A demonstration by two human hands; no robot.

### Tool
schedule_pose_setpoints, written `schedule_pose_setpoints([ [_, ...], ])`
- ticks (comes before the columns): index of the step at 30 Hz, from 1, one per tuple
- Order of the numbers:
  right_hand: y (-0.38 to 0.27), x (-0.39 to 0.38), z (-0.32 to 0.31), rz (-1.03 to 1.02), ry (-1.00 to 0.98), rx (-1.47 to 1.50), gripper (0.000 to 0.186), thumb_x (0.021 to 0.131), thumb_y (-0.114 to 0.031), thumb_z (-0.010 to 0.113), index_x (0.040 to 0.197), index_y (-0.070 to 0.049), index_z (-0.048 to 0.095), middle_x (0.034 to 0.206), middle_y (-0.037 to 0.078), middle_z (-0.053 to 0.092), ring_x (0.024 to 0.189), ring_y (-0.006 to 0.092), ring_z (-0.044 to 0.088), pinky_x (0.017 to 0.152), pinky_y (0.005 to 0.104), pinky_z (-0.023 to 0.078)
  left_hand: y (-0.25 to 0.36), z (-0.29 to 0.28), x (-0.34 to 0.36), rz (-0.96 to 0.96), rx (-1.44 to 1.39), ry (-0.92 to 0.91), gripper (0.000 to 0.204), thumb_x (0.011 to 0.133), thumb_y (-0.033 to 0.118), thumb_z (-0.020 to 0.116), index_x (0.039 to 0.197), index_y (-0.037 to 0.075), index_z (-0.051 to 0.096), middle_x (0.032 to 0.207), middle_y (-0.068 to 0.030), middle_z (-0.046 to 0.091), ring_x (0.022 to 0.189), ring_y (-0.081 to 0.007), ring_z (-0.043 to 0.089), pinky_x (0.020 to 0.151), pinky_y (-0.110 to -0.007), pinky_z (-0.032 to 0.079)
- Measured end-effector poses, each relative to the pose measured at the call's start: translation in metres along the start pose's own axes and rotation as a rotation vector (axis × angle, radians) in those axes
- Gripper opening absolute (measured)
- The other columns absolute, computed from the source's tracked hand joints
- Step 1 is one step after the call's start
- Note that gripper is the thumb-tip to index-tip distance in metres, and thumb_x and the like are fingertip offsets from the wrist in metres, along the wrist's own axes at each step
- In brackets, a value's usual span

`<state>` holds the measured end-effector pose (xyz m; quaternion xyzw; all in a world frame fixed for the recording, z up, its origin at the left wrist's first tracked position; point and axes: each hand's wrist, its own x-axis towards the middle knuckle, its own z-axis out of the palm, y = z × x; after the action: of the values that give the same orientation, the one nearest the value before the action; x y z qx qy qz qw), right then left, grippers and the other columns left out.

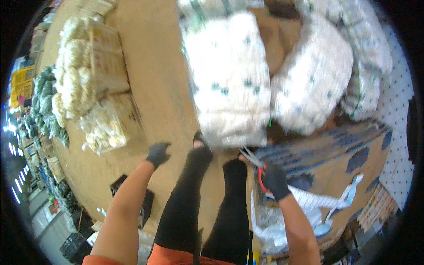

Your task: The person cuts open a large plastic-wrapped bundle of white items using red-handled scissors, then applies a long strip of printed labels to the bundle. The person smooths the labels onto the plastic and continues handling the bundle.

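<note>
The right hand (276, 179), in a dark glove, had its grip closed on a pair of red-handled scissors (257, 165), blades pointing at the lower edge of a large white mesh sack (229, 79) on the floor ahead. The left hand (157, 153), also gloved, hung free beside the legs, fingers loosely curled, holding nothing. Cauliflower crates (95, 84) stood well apart to the left.

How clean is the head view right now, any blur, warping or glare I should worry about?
Head view: the white sacks ahead are smeared by motion blur, their green marks streaked. Fisheye bends the floor and the cauliflower crates toward a dark round rim. Bright lights flare at the far left edge. The gloved left hand and the right hand holding red-handled scissors are a bit sharper.
</note>
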<state>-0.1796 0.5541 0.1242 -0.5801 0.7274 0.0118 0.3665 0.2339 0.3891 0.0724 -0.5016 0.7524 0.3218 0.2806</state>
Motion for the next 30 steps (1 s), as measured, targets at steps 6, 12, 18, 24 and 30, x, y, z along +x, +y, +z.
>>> schedule_pose_setpoints([
  [6, -0.036, -0.002, -0.074, 0.266, 0.011, 0.446, 0.019, 0.075, -0.015, 0.055, 0.089, -0.003, 0.052, 0.080, 0.023, 0.056, 0.078, 0.0406, 0.053, 0.063, 0.0419, 0.042, -0.083, -0.081, -0.068, -0.321, -0.060, 0.010, 0.059, 0.063, 0.025, 0.064, 0.118, 0.011, 0.045, 0.114, -0.0129, 0.051, 0.104, -0.0297, 0.048, 0.087, -0.040, 0.038],
  [12, -0.129, 0.094, -0.102, 0.266, 0.104, 0.496, 0.031, 0.070, -0.007, 0.059, 0.100, -0.003, 0.051, 0.091, 0.019, 0.057, 0.084, 0.0341, 0.055, 0.069, 0.0375, 0.045, -0.166, -0.134, -0.038, -0.232, -0.222, -0.097, 0.054, 0.066, 0.026, 0.064, 0.114, 0.009, 0.049, 0.107, -0.0144, 0.055, 0.099, -0.0289, 0.052, 0.084, -0.038, 0.041],
  [18, -0.236, 0.287, -0.164, 0.312, 0.190, 0.302, 0.039, 0.070, -0.034, 0.066, 0.083, -0.001, 0.050, 0.075, 0.020, 0.057, 0.073, 0.0365, 0.056, 0.064, 0.0395, 0.044, -0.233, -0.257, 0.040, -0.194, -0.511, -0.050, 0.045, 0.068, 0.022, 0.063, 0.110, 0.008, 0.052, 0.094, -0.0141, 0.060, 0.085, -0.0277, 0.058, 0.075, -0.036, 0.046],
  [24, -0.233, 0.433, -0.243, 0.396, 0.245, 0.147, 0.046, 0.065, -0.039, 0.068, 0.087, -0.002, 0.051, 0.081, 0.022, 0.058, 0.079, 0.0372, 0.056, 0.067, 0.0427, 0.044, -0.247, -0.379, 0.141, -0.017, -0.217, 0.186, 0.032, 0.072, 0.015, 0.057, 0.103, 0.007, 0.055, 0.092, -0.0142, 0.060, 0.085, -0.0290, 0.058, 0.073, -0.037, 0.046],
  [30, -0.191, 0.514, -0.254, 0.345, 0.301, -0.048, 0.037, 0.070, -0.031, 0.058, 0.094, -0.003, 0.053, 0.085, 0.021, 0.059, 0.081, 0.0369, 0.056, 0.071, 0.0423, 0.045, -0.144, -0.448, 0.247, 0.304, -0.275, 0.167, 0.035, 0.072, 0.017, 0.057, 0.105, 0.006, 0.055, 0.101, -0.0127, 0.058, 0.087, -0.0291, 0.056, 0.076, -0.035, 0.045],
])
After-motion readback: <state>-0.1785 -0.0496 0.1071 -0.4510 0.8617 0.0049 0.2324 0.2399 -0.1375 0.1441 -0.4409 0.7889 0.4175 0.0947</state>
